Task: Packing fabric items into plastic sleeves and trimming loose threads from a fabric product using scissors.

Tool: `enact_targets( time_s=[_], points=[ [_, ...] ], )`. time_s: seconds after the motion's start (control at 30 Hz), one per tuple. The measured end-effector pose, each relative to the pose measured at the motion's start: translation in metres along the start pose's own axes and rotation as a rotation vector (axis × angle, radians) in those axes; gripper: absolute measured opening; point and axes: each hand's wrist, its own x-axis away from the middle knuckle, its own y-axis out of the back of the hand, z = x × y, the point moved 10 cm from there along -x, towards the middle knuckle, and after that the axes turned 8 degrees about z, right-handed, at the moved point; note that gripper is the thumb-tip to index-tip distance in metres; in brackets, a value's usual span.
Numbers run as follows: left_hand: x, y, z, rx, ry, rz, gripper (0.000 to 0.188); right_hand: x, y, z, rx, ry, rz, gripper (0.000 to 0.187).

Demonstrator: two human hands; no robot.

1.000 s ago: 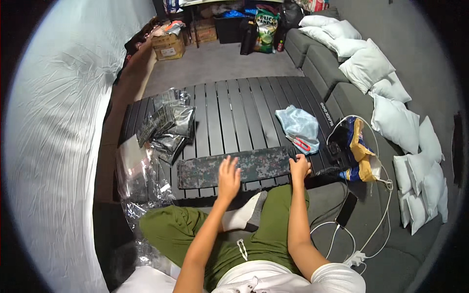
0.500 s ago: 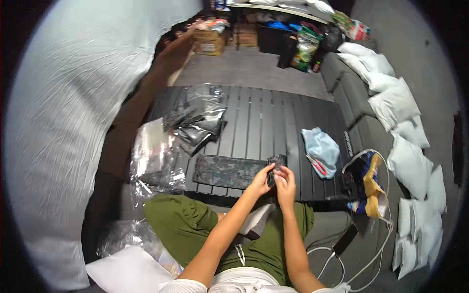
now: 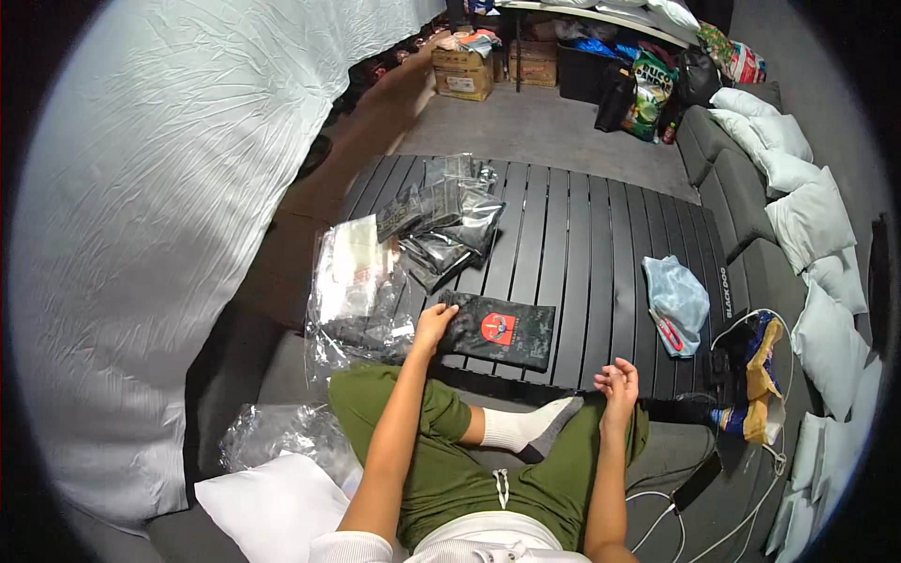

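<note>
A dark camouflage folded cloth (image 3: 465,340) with a red and orange emblem lies flat on the black slatted table (image 3: 582,253), close to its near edge. My left hand (image 3: 435,327) pinches the cloth's left edge near the upper corner. To the right, apart from the cloth, my right hand (image 3: 617,389) hovers at the table's near edge with its fingers loosely bent and apart, holding nothing. Clear plastic sleeves (image 3: 357,272) lie left of the cloth, and several packets of dark cloth in clear plastic (image 3: 465,220) are heaped beyond it.
A light blue cloth (image 3: 678,298) and red-handled scissors (image 3: 669,330) sit at the table's right. A blue and gold bag (image 3: 762,380), a white cable (image 3: 741,324) and a phone (image 3: 697,480) are right of me. White pillows (image 3: 826,220) line the grey sofa (image 3: 746,211).
The long folded strip is now a shorter rectangle with its emblem showing. My left hand has moved to its left edge, and my right hand has drawn away to the right.
</note>
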Motion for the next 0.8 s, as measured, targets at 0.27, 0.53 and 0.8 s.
enact_targets(
  time_s=[0.27,0.53,0.8],
  points=[
    [0.023,0.023,-0.038,-0.416,-0.305,-0.431,0.031,0.007,0.009,-0.013,0.038,0.024,0.007,0.020],
    [0.050,0.015,-0.071,-0.852,-0.404,-0.668,0.025,0.003,-0.001,-0.014,0.187,0.084,-0.020,0.016],
    [0.047,-0.083,-0.066,-1.044,-0.438,-0.458,0.044,-0.050,-0.162,-0.003,1.036,0.606,0.537,0.032]
  ],
)
